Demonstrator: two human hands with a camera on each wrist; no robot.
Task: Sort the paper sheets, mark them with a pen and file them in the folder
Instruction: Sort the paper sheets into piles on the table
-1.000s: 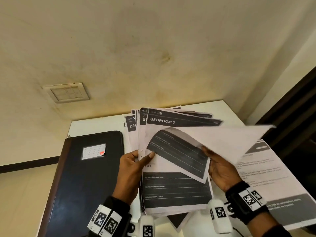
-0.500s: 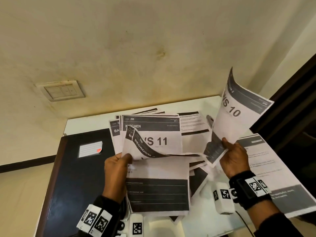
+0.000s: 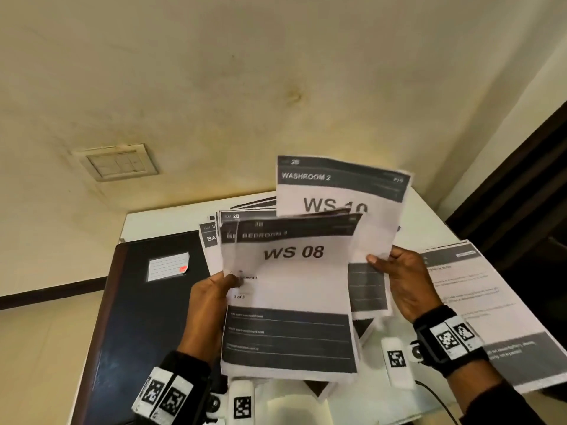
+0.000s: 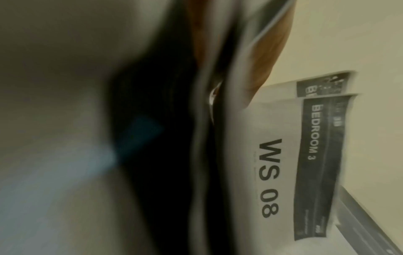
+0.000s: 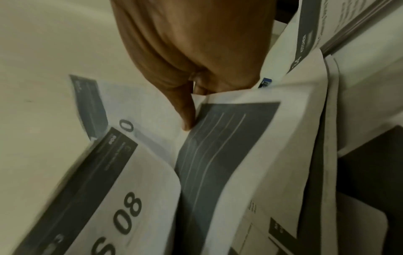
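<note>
Sorting is the step in hand, and to my eye it goes best if each sheet is read by its header, peeled off singly and laid on its own pile, with the held bundle kept square so nothing slips out. The white table (image 3: 171, 219) carries it all. The closed dark folder (image 3: 147, 317) lies just outside the left hand's knuckles, untouched (its little white label faces up), and a printed sheet lies flat beyond the right wrist.

The bundle of paper sheets (image 3: 288, 338) stands tilted up between the two hands, its top page reading WS 08, Bedroom 3. The left hand (image 3: 208, 305) grips the bundle's left edge, thumb curled over the front face and the other fingers hidden behind the paper. More sheets lie fanned on the table beyond those fingers.

The WS 10 sheet (image 3: 346, 191), headed Washroom 2, rises behind the bundle and pokes above it. The right hand (image 3: 402, 283) pinches its right edge, thumb on the front; in the right wrist view a fingertip (image 5: 187, 120) presses into the fold of the page.

I see no pen for certain.
</note>
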